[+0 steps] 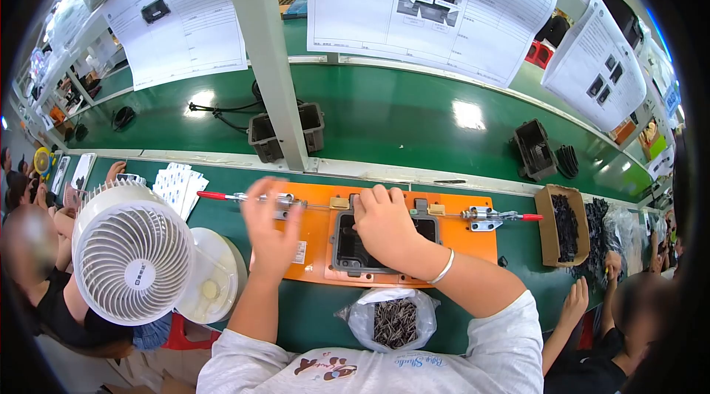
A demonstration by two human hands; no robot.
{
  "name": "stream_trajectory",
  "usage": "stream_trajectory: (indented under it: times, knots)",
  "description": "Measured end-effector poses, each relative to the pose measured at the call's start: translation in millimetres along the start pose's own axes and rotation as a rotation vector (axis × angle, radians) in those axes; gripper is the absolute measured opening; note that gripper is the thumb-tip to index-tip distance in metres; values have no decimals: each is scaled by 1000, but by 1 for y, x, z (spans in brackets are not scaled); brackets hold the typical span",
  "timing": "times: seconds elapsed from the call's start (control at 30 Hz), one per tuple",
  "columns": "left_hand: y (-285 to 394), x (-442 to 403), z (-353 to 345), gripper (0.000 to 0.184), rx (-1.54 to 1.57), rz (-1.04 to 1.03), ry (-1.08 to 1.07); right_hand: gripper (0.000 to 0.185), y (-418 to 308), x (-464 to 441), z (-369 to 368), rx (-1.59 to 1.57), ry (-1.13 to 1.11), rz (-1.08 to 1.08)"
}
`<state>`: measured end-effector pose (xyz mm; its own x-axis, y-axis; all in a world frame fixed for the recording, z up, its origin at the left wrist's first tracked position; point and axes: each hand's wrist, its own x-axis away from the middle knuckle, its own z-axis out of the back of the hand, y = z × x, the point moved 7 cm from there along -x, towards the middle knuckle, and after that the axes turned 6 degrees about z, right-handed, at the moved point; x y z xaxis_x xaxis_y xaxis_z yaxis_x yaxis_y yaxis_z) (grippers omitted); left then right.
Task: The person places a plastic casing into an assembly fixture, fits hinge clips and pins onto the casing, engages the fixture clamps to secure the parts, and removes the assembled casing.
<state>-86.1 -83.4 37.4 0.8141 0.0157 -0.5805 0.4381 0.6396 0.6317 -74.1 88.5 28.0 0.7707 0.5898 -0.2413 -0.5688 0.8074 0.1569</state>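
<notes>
A black plastic box [347,246] sits in an orange fixture board [473,246] on the green bench, its inside facing up. My right hand [388,224] reaches over the box with its fingers curled down at the far left edge; whatever they grip is hidden under them. Somewhat blurred, my left hand [270,228] is raised by the left toggle clamp [285,203], thumb and fingers apart, nothing seen in it. The clamp's red handle [212,195] points left. At the right end is another toggle clamp [484,218]. A bag of screws [396,320] lies open before me.
A white fan [133,253] stands left of the board, near printed sheets [180,187]. To the right is a cardboard box [549,235] of black parts. Black housings [534,148] rest on the back bench behind a metal post [270,61]. Other people sit at both sides.
</notes>
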Motion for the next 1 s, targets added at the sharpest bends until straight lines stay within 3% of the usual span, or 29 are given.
stream_trajectory:
  times: [0.07, 0.13, 0.2, 0.23, 0.27, 0.33, 0.37, 0.43, 0.47, 0.5, 0.53, 0.67, 0.77, 0.83, 0.9, 1.0]
  knots:
    - [-36, 3, 25, 53, 42, 260, 269, 28, -10, -1, 3, 130, -9, 109]
    - [-98, 12, 32, 63, 494, 611, 498, 25, -17, -2, 4, 162, -37, 144]
    - [-129, 7, 36, 61, 772, 882, 540, 22, -19, -4, 4, 196, -61, 175]
    - [-153, 6, 34, 59, 914, 993, 534, 19, -20, -5, 5, 203, -72, 191]
    - [-183, 0, 31, 55, 1010, 973, 566, 17, -21, -5, 5, 210, -82, 206]
    - [-194, -17, 37, 52, 1087, 1129, 798, 17, -22, -5, 5, 203, -77, 208]
    - [-173, -28, 42, 48, 1072, 1082, 846, 16, -22, -6, 5, 199, -75, 207]
    - [-96, -54, 46, 39, 819, 614, 792, 16, -22, -7, 5, 196, -69, 199]
    - [-30, -63, 33, 31, 654, 375, 512, 16, -21, -7, 5, 193, -70, 193]
    - [0, -57, 10, 27, 148, 50, 363, 16, -20, -7, 5, 197, -66, 190]
    - [27, -45, -11, 19, -189, -61, 256, 16, -20, -7, 5, 183, -55, 182]
    - [32, -10, -47, 12, -375, -182, 2, 16, -22, -6, 6, 184, -52, 170]
    - [28, -10, -37, 12, -200, -223, -122, 19, -16, -2, 5, 160, -56, 143]
    - [23, -13, -16, 19, -347, -293, -59, 39, 0, 12, 6, -37, 28, 29]
    - [-3, -24, 18, 34, -352, -150, 186, 57, 21, 39, 24, -292, 115, -96]
    - [-47, -35, 55, 58, -691, 153, 499, 55, 67, 93, 58, -325, 302, -320]
